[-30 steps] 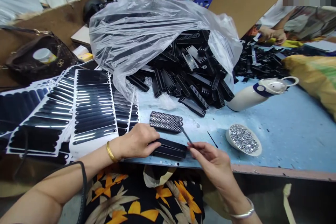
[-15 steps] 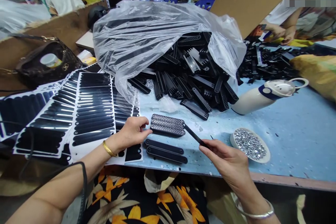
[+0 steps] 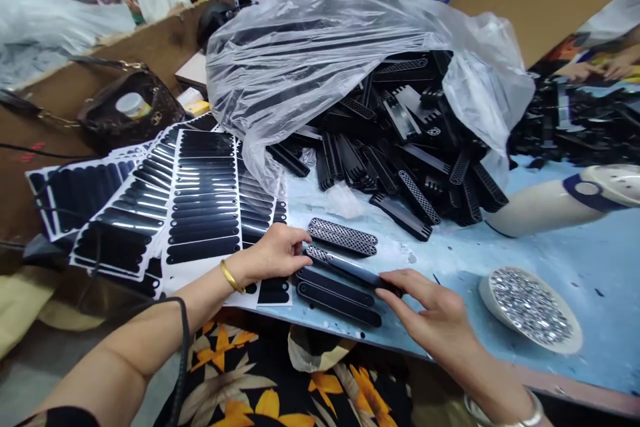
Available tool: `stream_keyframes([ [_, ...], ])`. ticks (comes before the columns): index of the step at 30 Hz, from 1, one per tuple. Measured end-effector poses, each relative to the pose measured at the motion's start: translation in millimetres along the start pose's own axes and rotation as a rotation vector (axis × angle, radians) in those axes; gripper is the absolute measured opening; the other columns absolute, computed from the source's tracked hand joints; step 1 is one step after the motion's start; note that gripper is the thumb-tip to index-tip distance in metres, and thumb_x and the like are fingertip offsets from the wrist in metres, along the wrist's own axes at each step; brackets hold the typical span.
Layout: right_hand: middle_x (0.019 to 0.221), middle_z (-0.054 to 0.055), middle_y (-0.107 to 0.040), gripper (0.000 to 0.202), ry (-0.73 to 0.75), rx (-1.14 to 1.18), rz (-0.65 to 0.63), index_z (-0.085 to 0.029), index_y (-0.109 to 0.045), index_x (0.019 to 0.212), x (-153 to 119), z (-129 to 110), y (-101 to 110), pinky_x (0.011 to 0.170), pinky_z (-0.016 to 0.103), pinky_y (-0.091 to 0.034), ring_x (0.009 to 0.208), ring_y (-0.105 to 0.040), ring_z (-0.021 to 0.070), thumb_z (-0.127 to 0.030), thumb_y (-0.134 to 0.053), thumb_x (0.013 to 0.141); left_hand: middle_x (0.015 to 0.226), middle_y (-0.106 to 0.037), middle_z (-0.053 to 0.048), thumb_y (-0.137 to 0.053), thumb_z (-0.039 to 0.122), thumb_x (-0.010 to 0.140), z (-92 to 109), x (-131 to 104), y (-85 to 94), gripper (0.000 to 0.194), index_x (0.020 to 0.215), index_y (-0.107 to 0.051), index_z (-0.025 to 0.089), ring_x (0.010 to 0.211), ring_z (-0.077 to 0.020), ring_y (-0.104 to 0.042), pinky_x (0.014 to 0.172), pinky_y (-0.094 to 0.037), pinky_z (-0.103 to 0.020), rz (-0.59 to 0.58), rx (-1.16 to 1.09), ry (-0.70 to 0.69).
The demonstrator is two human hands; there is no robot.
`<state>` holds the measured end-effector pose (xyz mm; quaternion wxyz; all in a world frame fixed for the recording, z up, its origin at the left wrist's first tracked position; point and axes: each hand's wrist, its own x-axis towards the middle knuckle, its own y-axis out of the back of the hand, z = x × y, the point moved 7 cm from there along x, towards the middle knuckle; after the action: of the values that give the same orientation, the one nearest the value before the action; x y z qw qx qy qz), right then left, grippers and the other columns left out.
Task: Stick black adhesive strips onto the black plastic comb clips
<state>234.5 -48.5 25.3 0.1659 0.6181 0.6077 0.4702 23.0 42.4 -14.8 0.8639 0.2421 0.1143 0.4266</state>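
Note:
My right hand (image 3: 433, 310) pinches the right end of a black sticker strip (image 3: 357, 271). The strip lies along the nearer of the patterned black handles, whose silver-grey lattice (image 3: 316, 254) still shows at its left end. My left hand (image 3: 280, 253) has thumb and forefinger apart, with the tips against the left ends of these handles. Just behind is another latticed handle (image 3: 345, 236). Nearer the table edge lie two smooth black handles (image 3: 340, 303), side by side. Left of my left hand, sheets of black sticker strips (image 3: 204, 197) are fanned out.
A clear plastic bag (image 3: 320, 33) spills black comb-like toothed pieces (image 3: 400, 213) at the back. On the right stand a bowl (image 3: 487, 307) of small shiny bits and a tilted cream bottle (image 3: 535, 207). A brown handbag (image 3: 165, 103) sits back left. A co-worker's hands (image 3: 595, 70) show far right.
The strip in my right hand, slanting up to the latticed handles, now lies along the nearer one. That handle now stands apart from the one behind. The view has shifted.

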Motion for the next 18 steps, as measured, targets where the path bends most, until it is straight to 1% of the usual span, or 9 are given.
stream_keyframes([
  [2,0.076,0.003,-0.075,0.012,0.065,-0.033,-0.008,-0.023,-0.071,0.088,2,-4,4,0.059,0.027,-0.059,0.066,-0.072,0.0183,-0.027,-0.061,0.087,0.058,-0.058,0.004,-0.07,0.013,0.069,-1,1,1.1,0.025,0.093,-0.073,0.013,0.053,-0.0101,-0.052,0.054,-0.041,-0.019,0.0,-0.012,0.012],
  [6,0.077,0.004,-0.075,0.011,0.173,-0.046,-0.019,-0.022,-0.072,0.09,13,-14,0,0.06,0.026,-0.06,0.065,-0.072,0.0175,-0.024,-0.062,0.087,0.061,-0.063,0.001,-0.065,0.011,0.071,-3,2,0.5,0.022,0.09,-0.075,0.012,0.056,-0.0112,-0.056,0.055,-0.043,-0.02,-0.001,-0.043,0.022],
  [12,0.082,0.006,-0.075,0.015,0.201,-0.008,-0.061,-0.022,-0.073,0.093,21,-23,-13,0.065,0.029,-0.062,0.071,-0.072,0.019,-0.023,-0.058,0.089,0.057,-0.061,0.001,-0.063,0.01,0.07,-10,4,-3.7,0.019,0.085,-0.074,0.012,0.054,-0.0105,-0.055,0.052,-0.043,-0.019,-0.033,-0.158,0.075],
  [16,0.081,0.006,-0.075,0.016,0.221,-0.016,-0.055,-0.021,-0.073,0.092,22,-24,-15,0.064,0.028,-0.062,0.07,-0.072,0.0188,-0.018,-0.058,0.087,0.057,-0.06,0.001,-0.06,0.006,0.068,-8,4,-2.9,0.021,0.084,-0.074,0.01,0.053,-0.0099,-0.053,0.052,-0.042,-0.018,-0.032,-0.148,0.061],
  [18,0.081,0.006,-0.075,0.015,0.225,-0.014,-0.043,-0.021,-0.073,0.092,21,-24,-15,0.064,0.028,-0.062,0.07,-0.072,0.0188,-0.017,-0.058,0.087,0.058,-0.061,0.001,-0.06,0.007,0.069,-7,4,-2.4,0.021,0.084,-0.074,0.011,0.054,-0.0103,-0.054,0.053,-0.043,-0.018,-0.033,-0.141,0.06],
])
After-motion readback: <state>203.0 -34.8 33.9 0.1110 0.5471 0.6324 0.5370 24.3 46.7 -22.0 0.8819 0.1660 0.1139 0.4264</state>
